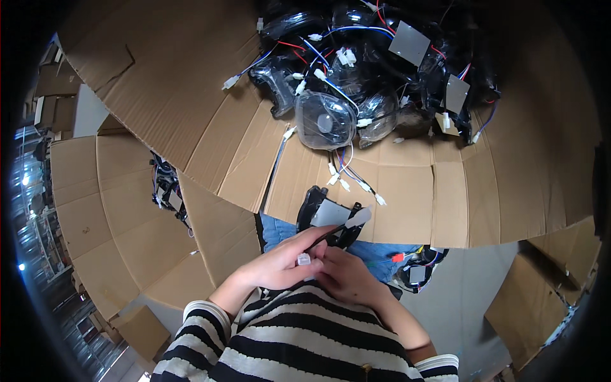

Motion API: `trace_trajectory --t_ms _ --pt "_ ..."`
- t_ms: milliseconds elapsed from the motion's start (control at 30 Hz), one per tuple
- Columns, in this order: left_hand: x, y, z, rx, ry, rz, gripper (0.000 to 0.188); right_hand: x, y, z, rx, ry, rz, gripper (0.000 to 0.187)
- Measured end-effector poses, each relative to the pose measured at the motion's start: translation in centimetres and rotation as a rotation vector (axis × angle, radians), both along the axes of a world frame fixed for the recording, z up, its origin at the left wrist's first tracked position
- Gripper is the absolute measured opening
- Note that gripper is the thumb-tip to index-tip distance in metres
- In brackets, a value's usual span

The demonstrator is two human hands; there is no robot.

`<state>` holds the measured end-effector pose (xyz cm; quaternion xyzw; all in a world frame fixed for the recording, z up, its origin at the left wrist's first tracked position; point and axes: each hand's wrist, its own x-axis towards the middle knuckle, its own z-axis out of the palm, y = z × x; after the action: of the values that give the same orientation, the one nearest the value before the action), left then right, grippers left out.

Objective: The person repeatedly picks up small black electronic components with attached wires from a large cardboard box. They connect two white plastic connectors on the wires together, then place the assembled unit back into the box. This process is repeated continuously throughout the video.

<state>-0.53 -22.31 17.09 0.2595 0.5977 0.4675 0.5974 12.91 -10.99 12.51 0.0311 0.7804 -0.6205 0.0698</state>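
My left hand [283, 260] is closed at my waist. A white plastic connector [303, 259] sticks out between its thumb and fingers, and a dark cable [328, 236] runs from under its fingers up to a translucent white connector piece [359, 218]. My right hand [347, 274] is bent in against the left, fingertips touching it; whatever lies between its curled fingers is hidden. Just beyond my hands, a black plastic lamp-like housing with a silver-grey plate [330, 213] rests over my lap, partly covered by the left hand.
A large cardboard box flap [407, 204] spreads before me, with a heap of black, clear-lensed, plastic-wrapped units [326, 121] on it, trailing wires and white connectors [344, 178]. More units lie in a box [168, 191] at left and on the floor [419, 270] at right.
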Motion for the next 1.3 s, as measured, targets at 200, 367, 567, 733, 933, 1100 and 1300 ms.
trace_trajectory --t_ms 200,367,567,733,933,1100,1300 --pt "1.4 -1.9 -0.2 -0.151 0.434 -0.016 0.04 2.3 2.4 2.6 -0.21 -0.181 -0.203 0.008" --pt "2.4 -1.7 -1.0 -0.146 0.711 -0.106 0.046 1.3 2.2 4.8 -0.381 -0.274 -0.177 0.002" --pt "2.6 -1.5 -1.1 -0.098 0.81 -0.138 0.048 1.0 1.6 5.4 -0.278 -0.328 -0.323 0.002" --pt "2.5 -1.3 -1.4 -0.087 0.836 -0.128 0.047 1.2 2.0 5.9 -0.212 -0.287 -0.362 0.004" --pt "2.6 -1.1 -1.5 -0.062 0.867 -0.115 0.045 1.2 1.7 5.5 -0.099 -0.216 -0.367 0.009" --pt "2.6 -0.6 -1.3 -0.058 0.884 -0.144 0.047 1.4 1.8 5.2 -0.067 -0.19 -0.376 0.011" --pt "2.5 -0.3 -1.3 -0.066 0.914 -0.165 0.05 1.5 1.6 5.1 -0.108 -0.176 -0.376 0.012"
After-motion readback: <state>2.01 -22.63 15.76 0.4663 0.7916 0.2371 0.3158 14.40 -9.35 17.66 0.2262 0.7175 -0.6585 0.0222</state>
